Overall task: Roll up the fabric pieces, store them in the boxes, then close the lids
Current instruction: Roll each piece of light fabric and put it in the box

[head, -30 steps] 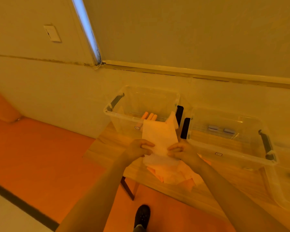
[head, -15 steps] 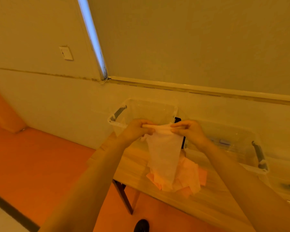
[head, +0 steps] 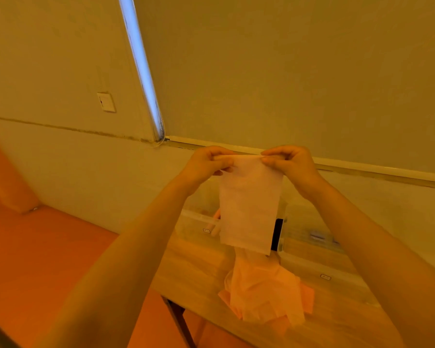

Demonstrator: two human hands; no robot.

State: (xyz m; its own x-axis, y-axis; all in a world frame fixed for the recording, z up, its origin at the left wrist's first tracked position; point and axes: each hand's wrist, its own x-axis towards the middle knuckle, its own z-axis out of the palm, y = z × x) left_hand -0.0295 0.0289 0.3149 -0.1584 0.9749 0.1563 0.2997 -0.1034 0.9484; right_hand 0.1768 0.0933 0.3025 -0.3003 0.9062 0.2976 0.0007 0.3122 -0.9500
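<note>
A pale fabric piece [head: 249,209] hangs flat in the air at chest height, above the table. My left hand [head: 206,164] pinches its top left corner and my right hand [head: 289,164] pinches its top right corner. Below it, a loose pile of pale orange fabric pieces [head: 264,295] lies on the wooden table [head: 199,267]. Two clear plastic boxes stand behind the pile: the left box [head: 199,219], partly hidden by the hanging fabric, and the right box [head: 312,244]. Both boxes have no lids on.
The table stands against a pale wall with a ledge [head: 374,169]. A dark table leg [head: 178,322] shows under the front edge. Orange floor [head: 48,259] spreads to the left. A black latch [head: 278,233] sits between the boxes.
Both hands have lifted the fabric piece from the pile up into the air and now hold it by its top edge, hanging open. The view has tilted upward.
</note>
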